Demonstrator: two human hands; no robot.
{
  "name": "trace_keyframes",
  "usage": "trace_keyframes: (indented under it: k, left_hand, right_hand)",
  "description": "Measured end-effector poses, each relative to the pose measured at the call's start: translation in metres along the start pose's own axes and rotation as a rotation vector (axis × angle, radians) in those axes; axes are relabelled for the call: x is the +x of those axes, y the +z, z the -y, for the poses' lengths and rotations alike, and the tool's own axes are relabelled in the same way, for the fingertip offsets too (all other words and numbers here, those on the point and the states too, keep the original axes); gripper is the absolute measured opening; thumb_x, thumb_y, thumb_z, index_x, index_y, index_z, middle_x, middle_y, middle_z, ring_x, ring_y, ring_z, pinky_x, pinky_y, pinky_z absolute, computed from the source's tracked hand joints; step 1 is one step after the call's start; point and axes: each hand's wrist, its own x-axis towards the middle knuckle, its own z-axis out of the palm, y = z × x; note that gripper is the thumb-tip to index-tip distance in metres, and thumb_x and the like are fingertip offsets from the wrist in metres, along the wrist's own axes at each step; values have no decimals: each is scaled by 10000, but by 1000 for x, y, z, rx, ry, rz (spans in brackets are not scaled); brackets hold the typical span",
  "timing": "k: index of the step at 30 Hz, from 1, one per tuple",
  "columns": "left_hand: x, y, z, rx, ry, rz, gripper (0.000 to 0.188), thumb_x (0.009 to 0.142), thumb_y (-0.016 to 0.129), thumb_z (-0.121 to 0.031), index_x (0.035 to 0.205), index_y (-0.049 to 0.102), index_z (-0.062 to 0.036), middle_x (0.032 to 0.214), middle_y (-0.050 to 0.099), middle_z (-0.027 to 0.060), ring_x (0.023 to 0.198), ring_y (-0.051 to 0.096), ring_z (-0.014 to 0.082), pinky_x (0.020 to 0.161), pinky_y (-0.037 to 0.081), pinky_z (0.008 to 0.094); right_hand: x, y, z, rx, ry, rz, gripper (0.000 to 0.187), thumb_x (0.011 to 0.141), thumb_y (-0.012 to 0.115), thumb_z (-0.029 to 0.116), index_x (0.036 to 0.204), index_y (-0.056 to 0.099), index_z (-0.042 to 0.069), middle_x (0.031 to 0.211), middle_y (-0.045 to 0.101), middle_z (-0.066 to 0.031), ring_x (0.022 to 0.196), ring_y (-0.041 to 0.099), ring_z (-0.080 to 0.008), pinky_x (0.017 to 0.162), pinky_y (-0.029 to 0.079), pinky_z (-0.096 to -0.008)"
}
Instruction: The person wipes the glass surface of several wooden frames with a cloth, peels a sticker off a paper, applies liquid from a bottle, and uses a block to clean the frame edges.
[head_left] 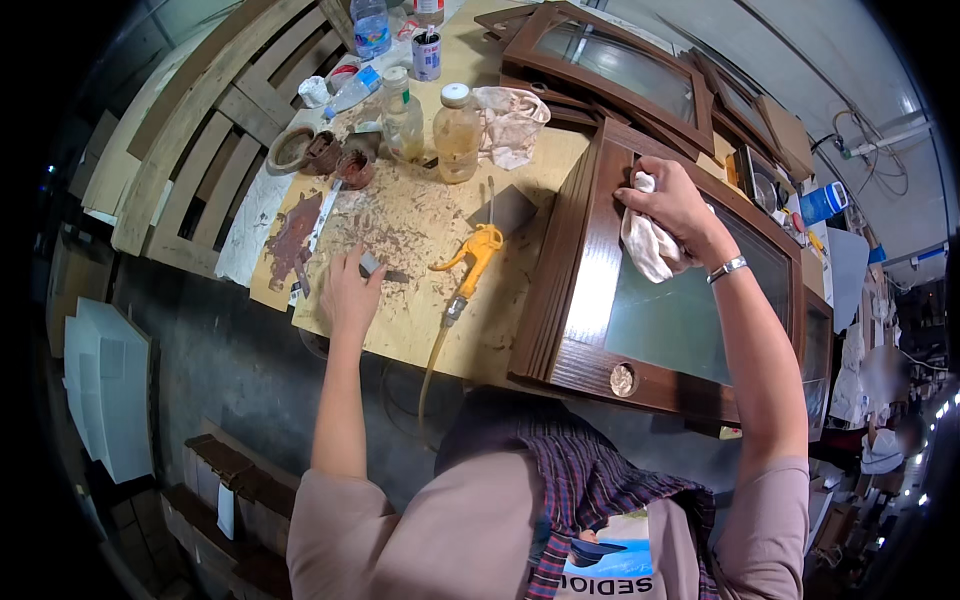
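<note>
My right hand [675, 205] is closed around a crumpled white rag [652, 245] over the frame and glass of a brown wooden cabinet door [680, 310]. This door lies on top of a stack of similar ones. Over the table, the fingers of my left hand [350, 290] are closed on a small grey block [370, 264]. A dark flat strip [397, 277] lies just beside it. Between my hands rests a yellow air blow gun [478, 255] with its hose attached, and a dark square sheet [508, 209] lies by its nozzle.
Two jars of cloudy liquid [457, 140], a stained cloth [510, 125] and brown-smeared pots [355, 169] stand farther back on the wooden table [400, 325]. More framed glass doors [610, 65] are piled behind. Slatted wooden pallets [215, 160] stand at the left.
</note>
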Motion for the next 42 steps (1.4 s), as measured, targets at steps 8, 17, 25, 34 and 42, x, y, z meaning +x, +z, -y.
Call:
trace_keyframes:
  k: [8, 17, 25, 34, 42]
  left_hand:
    - [54, 12, 31, -166, -339, 231, 326, 885, 714, -282, 1164, 716, -112, 1187, 675, 103, 1130, 604, 311, 879, 501, 456]
    - [-2, 14, 24, -66, 377, 242, 143, 768, 752, -96, 902, 701, -90, 962, 614, 45, 983, 576, 272, 839, 447, 425]
    - [0, 4, 25, -27, 278, 409, 138, 756, 743, -55, 837, 632, -68, 868, 624, 84, 903, 604, 324, 786, 467, 458]
    - [57, -68, -165, -985, 264, 459, 241, 871, 586, 89, 1074, 691, 12, 910, 664, 81, 845, 647, 176, 770, 503, 294]
    - [104, -19, -269, -717, 643, 322, 172, 849, 660, 49, 990, 742, -3, 825, 627, 109, 758, 614, 221, 690, 482, 325]
  right_hand:
    - [0, 0, -2, 18, 0, -34, 390, 780, 716, 204, 1058, 679, -67, 886, 718, -182, 862, 705, -251, 838, 525, -364]
    - [1, 2, -10, 76, -14, -33, 302, 780, 713, 177, 967, 659, -54, 791, 675, -149, 763, 654, -212, 766, 520, -365]
    - [-4, 3, -3, 2, 53, -50, 379, 739, 733, 240, 1009, 697, -24, 934, 730, -205, 892, 717, -319, 845, 535, -390]
    - [-37, -2, 4, -86, -25, -122, 420, 772, 700, 202, 1156, 712, 33, 1113, 704, -236, 1047, 671, -381, 943, 522, -438]
    - [-186, -8, -64, -343, -307, -172, 192, 711, 701, 168, 815, 599, 43, 835, 565, -115, 865, 549, -317, 774, 471, -451]
